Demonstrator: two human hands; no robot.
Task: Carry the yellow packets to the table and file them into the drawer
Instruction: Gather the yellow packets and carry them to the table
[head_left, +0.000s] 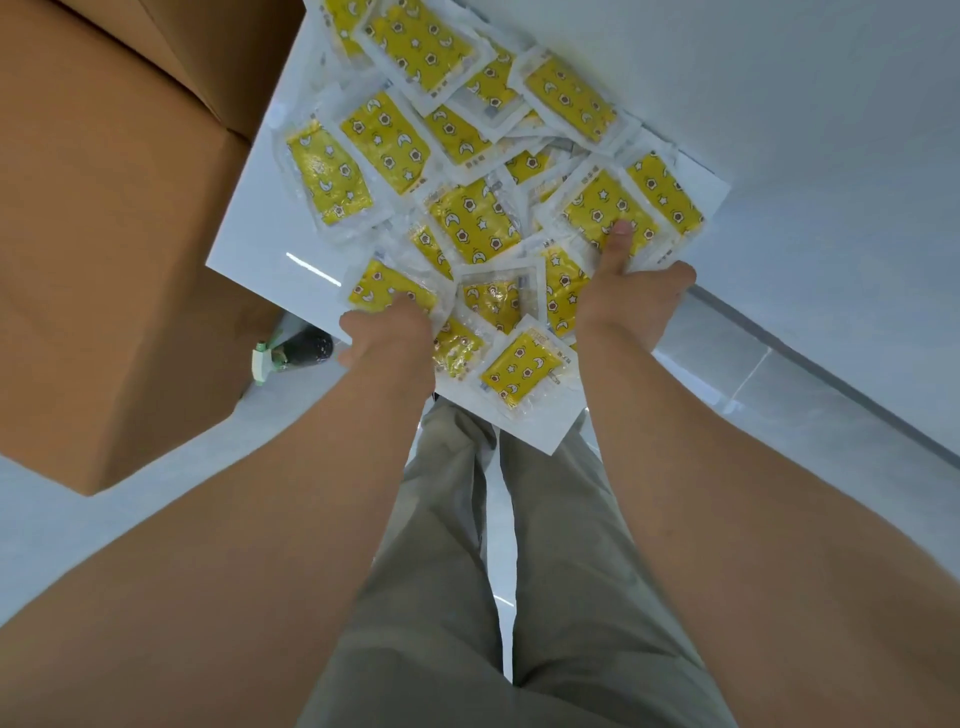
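Note:
Several yellow packets (387, 140) in clear wrappers, printed with stars and moons, lie heaped on a flat white board (260, 234) in front of me. My left hand (387, 332) grips the board's near edge, its thumb on top of a packet (374, 291). Further right, my right hand (631, 296) grips the same edge, its thumb pressing a packet (608, 208). The fingers of both hands are hidden under the board. One packet (519, 369) lies near the board's closest corner, between my wrists. No drawer is in view.
Large brown cardboard boxes (104, 234) stand close on the left, touching the board's left side. A dark spray bottle (291, 351) with a green-white nozzle lies on the grey tiled floor below. A white wall (805, 130) with a dark baseboard runs on the right.

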